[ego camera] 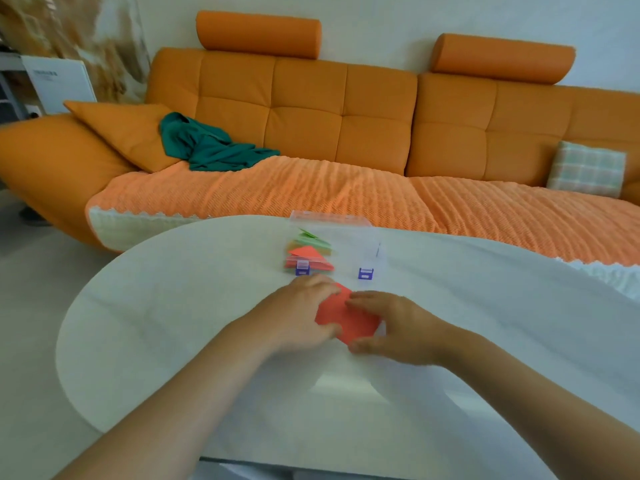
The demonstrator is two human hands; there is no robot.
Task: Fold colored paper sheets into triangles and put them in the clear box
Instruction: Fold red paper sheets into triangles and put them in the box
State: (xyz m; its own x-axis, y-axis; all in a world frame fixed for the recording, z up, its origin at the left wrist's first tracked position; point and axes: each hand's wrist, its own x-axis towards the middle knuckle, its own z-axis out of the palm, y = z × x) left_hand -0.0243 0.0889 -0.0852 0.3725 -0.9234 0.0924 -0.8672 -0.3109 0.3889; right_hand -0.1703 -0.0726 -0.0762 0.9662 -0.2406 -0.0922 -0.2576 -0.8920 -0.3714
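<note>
In the clear box, red and green triangles — nearby, left hand and right hand pinch a red sheet

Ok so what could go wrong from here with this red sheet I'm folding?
The left hand and right hand grip the red sheet by its edges; if the corners slip out of line, the crease may come out crooked. The folded triangles are piled at the left side of the clear box and stand loosely, so dropping another there might knock one out.
</note>
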